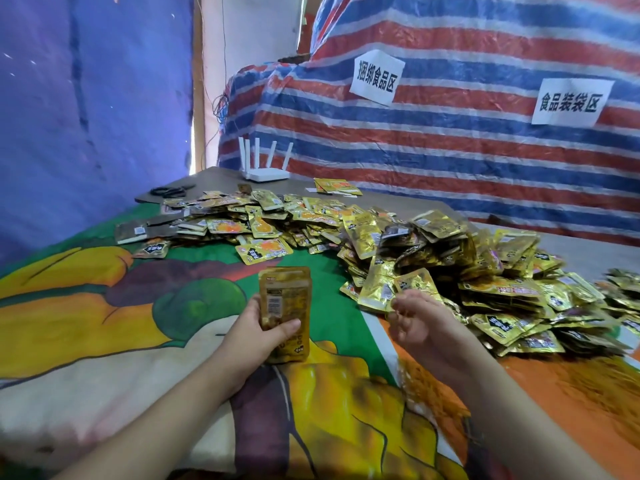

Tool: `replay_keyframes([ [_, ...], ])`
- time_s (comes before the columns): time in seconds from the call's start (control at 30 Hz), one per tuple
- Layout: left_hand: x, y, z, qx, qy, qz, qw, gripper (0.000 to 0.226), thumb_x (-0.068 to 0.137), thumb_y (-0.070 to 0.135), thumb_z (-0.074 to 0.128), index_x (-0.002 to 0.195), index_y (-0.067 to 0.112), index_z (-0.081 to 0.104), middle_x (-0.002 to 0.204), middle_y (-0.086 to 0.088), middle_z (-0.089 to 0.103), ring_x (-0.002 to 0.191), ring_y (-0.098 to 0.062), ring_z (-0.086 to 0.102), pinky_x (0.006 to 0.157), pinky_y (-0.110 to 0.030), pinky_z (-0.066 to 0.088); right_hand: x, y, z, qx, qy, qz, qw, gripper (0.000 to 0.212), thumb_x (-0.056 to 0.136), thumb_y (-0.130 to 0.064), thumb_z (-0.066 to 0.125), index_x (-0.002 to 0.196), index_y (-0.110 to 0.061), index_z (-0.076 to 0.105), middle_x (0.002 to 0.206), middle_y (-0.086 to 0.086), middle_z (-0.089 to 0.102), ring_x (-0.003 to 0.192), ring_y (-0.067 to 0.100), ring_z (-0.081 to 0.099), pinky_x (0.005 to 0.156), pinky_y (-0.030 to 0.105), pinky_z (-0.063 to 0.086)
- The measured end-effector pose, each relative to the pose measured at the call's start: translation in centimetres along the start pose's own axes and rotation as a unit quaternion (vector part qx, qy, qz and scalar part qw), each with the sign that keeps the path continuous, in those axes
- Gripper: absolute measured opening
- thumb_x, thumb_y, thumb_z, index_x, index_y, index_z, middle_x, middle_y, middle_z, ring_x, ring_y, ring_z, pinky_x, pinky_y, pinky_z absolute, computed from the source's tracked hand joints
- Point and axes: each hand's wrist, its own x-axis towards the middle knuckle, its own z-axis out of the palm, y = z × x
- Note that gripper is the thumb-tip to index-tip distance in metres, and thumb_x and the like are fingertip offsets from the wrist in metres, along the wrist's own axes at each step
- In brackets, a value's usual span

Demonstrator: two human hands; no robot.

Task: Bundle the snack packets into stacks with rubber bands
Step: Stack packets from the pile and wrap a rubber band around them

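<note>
Gold foil snack packets (433,258) lie heaped across a surface (104,306) covered in printed cloth. The left hand (256,337) clamps a small upright stack (285,306), probably squaring it for banding, while the right hand (419,327), fingers loosely spread, reaches the heap's edge, touching a packet (no firm pinch shows). No container is visible; rubber bands (169,191) sit far back.

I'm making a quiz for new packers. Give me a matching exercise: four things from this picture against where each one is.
Things:
1. white router
2. scissors
3. packet stack
4. loose packet heap

Places:
A. in the left hand
B. far left table corner
C. far edge, against the striped tarp
D. just beyond the right hand

Pairs: 1-C, 2-B, 3-A, 4-D
</note>
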Motion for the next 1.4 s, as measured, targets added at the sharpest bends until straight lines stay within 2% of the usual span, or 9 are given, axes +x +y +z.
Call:
replay_keyframes([
  [0.2,0.0,0.1,-0.1,0.002,-0.002,-0.01,1.0,0.04,0.082,0.005,0.075,0.11,0.023,0.053,0.099,0.006,0.073,0.087,-0.003,0.07,0.069,-0.016,0.053,0.3,1.1,2.4,0.036,0.056,0.104,0.992,0.025,0.087,-0.026,0.066,0.069,-0.017,0.052,0.058,-0.002,0.049,0.041,0.009,0.043,0.038,0.02,0.036],
  [0.33,-0.1,0.1,-0.1,0.007,-0.002,-0.001,1.0,0.041,0.082,0.005,0.076,0.11,0.023,0.052,0.099,0.008,0.073,0.09,-0.004,0.07,0.071,-0.015,0.053,0.4,1.1,2.9,0.052,0.011,0.11,0.992,0.02,0.082,-0.028,0.068,0.076,-0.009,0.07,0.082,0.005,0.072,0.036,0.007,0.04,0.036,0.017,0.035],
  [0.5,-0.2,0.1,0.1,0.064,-0.02,0.032,0.997,0.043,0.083,0.006,0.076,0.111,0.027,0.051,0.097,0.014,0.073,0.092,0.001,0.069,0.079,-0.015,0.052,1.9,-1.4,5.0,-0.219,-0.036,-0.02,0.975,0.032,0.095,0.005,0.044,0.112,-0.01,0.068,0.115,0.009,0.073,0.04,0.01,0.04,0.039,0.02,0.035],
  [0.73,-0.2,2.5,0.9,0.275,-0.091,0.109,0.951,0.037,0.081,0.031,0.067,0.109,0.039,0.043,0.1,0.01,0.064,0.096,-0.01,0.062,0.085,-0.039,0.052,2.5,-7.0,13.5,-0.769,-0.2,-0.125,0.593,0.054,0.074,-0.058,0.078,0.121,-0.043,0.058,0.123,-0.022,0.059,0.106,0.003,0.058,0.088,0.029,0.055],
  [0.87,-0.4,3.2,1.2,0.331,-0.094,0.128,0.93,0.033,0.087,0.032,0.064,0.113,0.029,0.044,0.1,0.006,0.063,0.096,-0.018,0.062,0.085,-0.041,0.051,3.3,-6.0,16.1,-0.877,-0.233,-0.081,0.412,0.065,0.071,-0.065,0.077,0.124,-0.036,0.052,0.115,-0.009,0.061,0.096,0.018,0.063,0.079,0.037,0.057],
  [0.93,-0.8,3.4,0.9,0.302,-0.071,0.122,0.943,0.032,0.081,0.042,0.059,0.108,0.031,0.046,0.096,0.007,0.062,0.089,-0.013,0.06,0.079,-0.038,0.052,4.1,-6.0,15.7,-0.859,-0.255,-0.036,0.444,0.057,0.074,-0.06,0.078,0.118,-0.033,0.055,0.105,-0.004,0.064,0.085,0.019,0.068,0.066,0.035,0.061],
  [1.03,-1.1,3.4,0.4,0.184,-0.052,0.078,0.978,0.039,0.069,0.04,0.065,0.104,0.031,0.05,0.097,0.005,0.065,0.087,-0.007,0.061,0.08,-0.034,0.052,4.7,-6.0,14.3,-0.758,-0.269,0.007,0.594,0.044,0.073,-0.051,0.083,0.106,-0.04,0.055,0.102,-0.004,0.065,0.077,0.023,0.07,0.049,0.024,0.054],
  [1.17,-1.5,2.6,0.4,0.051,-0.022,0.011,0.998,0.043,0.074,0.031,0.08,0.11,0.027,0.056,0.104,-0.003,0.072,0.1,-0.021,0.069,0.088,-0.042,0.056,5.2,-3.8,11.9,-0.69,-0.226,-0.024,0.687,0.045,0.073,-0.047,0.085,0.104,-0.037,0.054,0.1,-0.002,0.07,0.08,0.023,0.071,0.064,0.04,0.061],
  [1.4,-1.1,3.1,-0.8,-0.117,0.003,-0.048,0.992,0.029,0.089,0.006,0.065,0.116,0.007,0.055,0.089,-0.01,0.074,0.072,-0.023,0.072,0.047,-0.029,0.053,4.7,1.9,7.7,-0.405,-0.14,-0.018,0.903,0.042,0.081,-0.029,0.082,0.113,-0.016,0.058,0.071,-0.001,0.064,0.056,0.012,0.056,0.051,0.026,0.044],
])
